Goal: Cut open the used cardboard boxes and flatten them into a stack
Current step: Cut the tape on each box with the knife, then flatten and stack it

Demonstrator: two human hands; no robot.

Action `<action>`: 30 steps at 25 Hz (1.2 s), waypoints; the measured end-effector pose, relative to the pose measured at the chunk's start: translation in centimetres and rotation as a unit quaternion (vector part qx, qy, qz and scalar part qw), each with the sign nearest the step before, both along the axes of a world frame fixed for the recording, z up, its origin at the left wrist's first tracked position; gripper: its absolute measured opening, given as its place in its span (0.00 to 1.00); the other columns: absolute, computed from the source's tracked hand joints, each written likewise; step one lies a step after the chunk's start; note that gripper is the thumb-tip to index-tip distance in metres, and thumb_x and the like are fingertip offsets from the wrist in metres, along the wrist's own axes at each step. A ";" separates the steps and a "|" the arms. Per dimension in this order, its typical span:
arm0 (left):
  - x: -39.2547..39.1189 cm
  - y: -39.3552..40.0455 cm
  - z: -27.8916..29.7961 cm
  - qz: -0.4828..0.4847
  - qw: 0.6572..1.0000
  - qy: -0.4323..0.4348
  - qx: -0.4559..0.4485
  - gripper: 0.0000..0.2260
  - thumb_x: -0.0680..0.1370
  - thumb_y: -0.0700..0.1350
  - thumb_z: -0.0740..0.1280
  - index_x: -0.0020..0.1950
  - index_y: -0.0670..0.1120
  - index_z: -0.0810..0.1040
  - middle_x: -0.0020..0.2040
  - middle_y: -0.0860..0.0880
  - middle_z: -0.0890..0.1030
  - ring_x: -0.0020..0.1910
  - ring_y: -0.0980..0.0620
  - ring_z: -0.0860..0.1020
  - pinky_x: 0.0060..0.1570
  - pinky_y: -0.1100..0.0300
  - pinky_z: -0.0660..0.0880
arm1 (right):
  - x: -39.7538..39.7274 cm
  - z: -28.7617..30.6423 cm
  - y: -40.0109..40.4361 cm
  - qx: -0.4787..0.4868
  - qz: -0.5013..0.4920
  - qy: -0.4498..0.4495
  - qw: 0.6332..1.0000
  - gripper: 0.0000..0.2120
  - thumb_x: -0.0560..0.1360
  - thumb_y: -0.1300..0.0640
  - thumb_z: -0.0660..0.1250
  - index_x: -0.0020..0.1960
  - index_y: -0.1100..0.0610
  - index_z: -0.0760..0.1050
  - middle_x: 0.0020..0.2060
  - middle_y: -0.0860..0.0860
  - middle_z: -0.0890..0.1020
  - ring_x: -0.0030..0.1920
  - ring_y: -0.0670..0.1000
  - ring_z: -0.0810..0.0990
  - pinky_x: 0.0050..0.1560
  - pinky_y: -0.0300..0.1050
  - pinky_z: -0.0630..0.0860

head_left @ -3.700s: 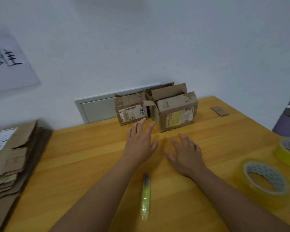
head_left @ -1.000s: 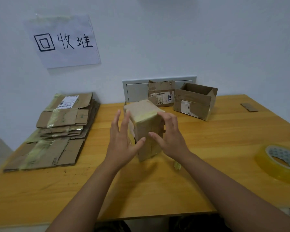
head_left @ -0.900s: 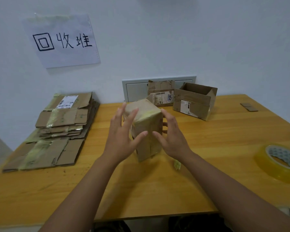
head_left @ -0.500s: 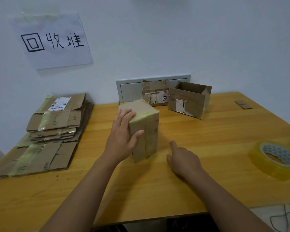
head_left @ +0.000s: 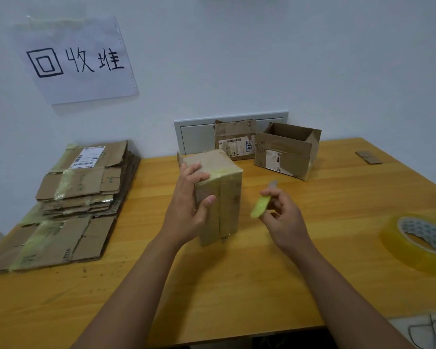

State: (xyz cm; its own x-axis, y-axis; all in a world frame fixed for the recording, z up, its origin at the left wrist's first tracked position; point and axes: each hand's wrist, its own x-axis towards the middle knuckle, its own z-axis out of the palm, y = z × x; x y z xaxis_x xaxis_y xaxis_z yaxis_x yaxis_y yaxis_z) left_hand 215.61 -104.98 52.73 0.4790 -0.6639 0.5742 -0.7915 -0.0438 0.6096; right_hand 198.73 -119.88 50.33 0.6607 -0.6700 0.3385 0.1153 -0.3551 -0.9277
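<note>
A taped cardboard box [head_left: 227,197] stands on end in the middle of the wooden table [head_left: 237,285]. My left hand [head_left: 186,210] grips its left side, fingers over the top edge and thumb on the front face. To the right of the box, my right hand [head_left: 282,217] holds a yellow-green utility knife [head_left: 262,205] in the air, its tip pointing up and away. Two more used boxes stand at the back by the wall: a small labelled one [head_left: 234,142] and an open one [head_left: 287,152]. A stack of flattened cardboard [head_left: 73,197] lies at the left.
A roll of clear yellowish tape [head_left: 418,240] lies at the right edge of the table. Small cardboard scraps [head_left: 368,157] sit at the far right. A paper sign [head_left: 78,59] hangs on the wall above the stack. A white wall panel [head_left: 199,134] is behind the boxes.
My right hand left the box, reached down to the table and came up holding the knife. My left hand stayed on the box, keeping it on end.
</note>
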 end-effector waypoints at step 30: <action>-2.1 3.0 5.3 0.058 0.979 0.135 -0.142 0.15 0.77 0.61 0.64 0.62 0.64 0.67 0.57 0.66 0.76 0.55 0.64 0.77 0.41 0.66 0.77 | 3.9 7.7 3.6 -0.101 0.033 -0.096 0.990 0.16 0.75 0.44 0.68 0.59 0.34 0.67 0.52 0.30 0.78 0.48 0.35 0.80 0.38 0.29 0.76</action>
